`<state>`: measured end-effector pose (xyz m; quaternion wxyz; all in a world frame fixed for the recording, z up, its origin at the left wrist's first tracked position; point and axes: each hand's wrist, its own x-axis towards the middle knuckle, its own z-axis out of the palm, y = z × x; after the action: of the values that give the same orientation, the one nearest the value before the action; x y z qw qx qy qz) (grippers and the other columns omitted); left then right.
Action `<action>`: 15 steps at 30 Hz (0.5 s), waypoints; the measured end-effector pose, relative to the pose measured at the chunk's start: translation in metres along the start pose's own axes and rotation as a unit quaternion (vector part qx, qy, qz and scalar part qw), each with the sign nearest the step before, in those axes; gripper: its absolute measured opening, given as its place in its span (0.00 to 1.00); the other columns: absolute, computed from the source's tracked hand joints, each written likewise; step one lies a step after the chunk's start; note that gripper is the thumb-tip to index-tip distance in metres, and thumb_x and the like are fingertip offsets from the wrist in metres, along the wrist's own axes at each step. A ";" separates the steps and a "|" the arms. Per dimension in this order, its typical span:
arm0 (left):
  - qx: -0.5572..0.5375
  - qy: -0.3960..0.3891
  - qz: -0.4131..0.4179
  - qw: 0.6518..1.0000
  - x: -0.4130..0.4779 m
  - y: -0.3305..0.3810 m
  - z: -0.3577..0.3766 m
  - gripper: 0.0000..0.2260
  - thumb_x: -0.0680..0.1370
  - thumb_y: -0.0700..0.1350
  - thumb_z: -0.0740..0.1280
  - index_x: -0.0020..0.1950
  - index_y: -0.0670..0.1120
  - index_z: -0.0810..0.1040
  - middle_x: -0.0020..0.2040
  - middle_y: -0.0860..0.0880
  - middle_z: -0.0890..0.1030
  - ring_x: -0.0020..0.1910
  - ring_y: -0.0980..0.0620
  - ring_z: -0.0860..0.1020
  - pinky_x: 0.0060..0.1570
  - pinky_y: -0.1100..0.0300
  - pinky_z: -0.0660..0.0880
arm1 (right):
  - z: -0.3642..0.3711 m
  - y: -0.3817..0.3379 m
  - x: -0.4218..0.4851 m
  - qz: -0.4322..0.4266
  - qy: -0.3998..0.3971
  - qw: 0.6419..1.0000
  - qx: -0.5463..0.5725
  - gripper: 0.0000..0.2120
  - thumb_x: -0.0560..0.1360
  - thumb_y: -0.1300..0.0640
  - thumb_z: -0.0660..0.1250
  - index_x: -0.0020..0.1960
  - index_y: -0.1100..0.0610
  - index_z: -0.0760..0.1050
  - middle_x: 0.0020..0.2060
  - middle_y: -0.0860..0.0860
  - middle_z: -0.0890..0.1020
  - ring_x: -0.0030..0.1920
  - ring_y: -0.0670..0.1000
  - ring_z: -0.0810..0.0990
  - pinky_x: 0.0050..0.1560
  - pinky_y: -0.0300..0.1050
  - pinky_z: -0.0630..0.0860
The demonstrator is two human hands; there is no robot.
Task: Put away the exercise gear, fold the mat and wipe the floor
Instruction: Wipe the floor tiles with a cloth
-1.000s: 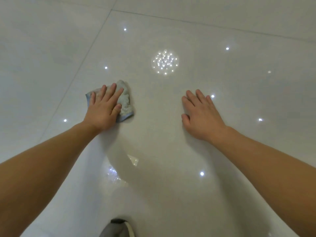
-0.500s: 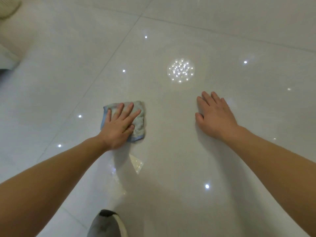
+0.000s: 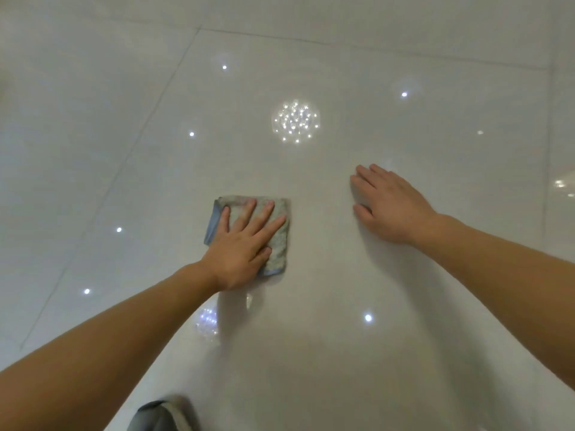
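Two hands and one cloth are all the head camera shows at work, on a glossy pale tiled floor [image 3: 342, 353].

The left hand [image 3: 242, 256] lies palm down on the cloth [image 3: 281, 244], a folded grey-green rag with a blue edge showing at its left side. Its fingers [image 3: 264, 225] are straight and slightly fanned across the top of the rag, and the thumb lies along the lower right part. That flat, spread press makes sense for wiping: it loads the whole pad evenly, so the rag should slide without bunching. The cloth lies flat on the tile in the middle of the frame, fully under and around that hand.

The right hand [image 3: 392, 206] is planted on bare tile well to the right of the cloth, touching nothing else. Its fingers [image 3: 373, 178] are straight and close together, with the thumb a little apart. It reads as a prop taking body weight while the person leans forward over the floor.

By my judgement this is the floor-wiping step. Neither mat nor exercise gear is in view, so whether they are put away cannot be told.

Counting the rest: one bright cluster of ceiling-light reflections [image 3: 295, 121] beyond the hands, one fainter cluster [image 3: 207, 321] near the left wrist, and six sharp single light spots. At least three grout lines [image 3: 168, 85] cross the tiles. One grey object [image 3: 161, 415] sits at the bottom edge, possibly a slipper or a knee, but it is too cropped to say.
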<state>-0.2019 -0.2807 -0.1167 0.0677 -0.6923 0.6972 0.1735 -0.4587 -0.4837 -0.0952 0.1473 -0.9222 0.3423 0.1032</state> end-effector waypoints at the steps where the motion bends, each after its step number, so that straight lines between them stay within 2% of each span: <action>1: 0.005 0.002 0.013 1.000 0.005 0.010 0.001 0.28 0.79 0.60 0.43 0.79 0.63 0.37 0.79 0.58 0.34 0.78 0.51 0.32 0.72 0.39 0.31 | 0.001 0.006 -0.008 0.004 0.001 1.000 -0.003 0.28 0.81 0.48 0.54 0.78 0.55 0.55 0.78 0.53 0.55 0.78 0.55 0.52 0.76 0.51 0.49; 4: 0.004 0.006 0.033 0.999 0.018 0.040 0.002 0.29 0.79 0.59 0.44 0.80 0.60 0.42 0.80 0.56 0.37 0.79 0.47 0.36 0.73 0.36 0.34 | 0.000 0.026 -0.035 0.026 0.008 1.000 -0.015 0.27 0.81 0.49 0.55 0.77 0.56 0.57 0.78 0.54 0.56 0.77 0.55 0.53 0.75 0.49 0.50; 8: 0.023 -0.012 0.056 0.998 0.032 0.080 0.000 0.29 0.78 0.60 0.41 0.79 0.61 0.38 0.79 0.56 0.33 0.79 0.46 0.36 0.73 0.35 0.34 | 0.003 0.055 -0.079 0.065 0.005 0.998 -0.005 0.28 0.79 0.48 0.53 0.76 0.58 0.60 0.77 0.56 0.60 0.76 0.57 0.57 0.74 0.51 0.54; 12: 0.026 -0.008 0.101 0.995 0.048 0.126 0.000 0.29 0.79 0.60 0.42 0.80 0.59 0.42 0.80 0.55 0.38 0.80 0.44 0.39 0.71 0.36 0.33 | 0.004 0.079 -0.110 0.106 -0.003 0.994 0.000 0.27 0.80 0.50 0.55 0.77 0.57 0.57 0.78 0.55 0.56 0.77 0.55 0.54 0.76 0.50 0.53; 15: 0.042 -0.021 0.115 0.992 0.061 0.158 0.000 0.30 0.77 0.61 0.38 0.80 0.60 0.38 0.80 0.55 0.36 0.79 0.45 0.36 0.71 0.38 0.31 | 0.003 0.095 -0.130 0.134 -0.004 0.991 0.003 0.28 0.81 0.50 0.55 0.78 0.57 0.54 0.78 0.54 0.54 0.78 0.55 0.52 0.76 0.51 0.51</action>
<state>-0.3602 -0.3411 -0.1132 0.0908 -0.6004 0.7771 0.1654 -0.6181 -0.4730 -0.0792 0.1366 -0.8671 0.4626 0.1243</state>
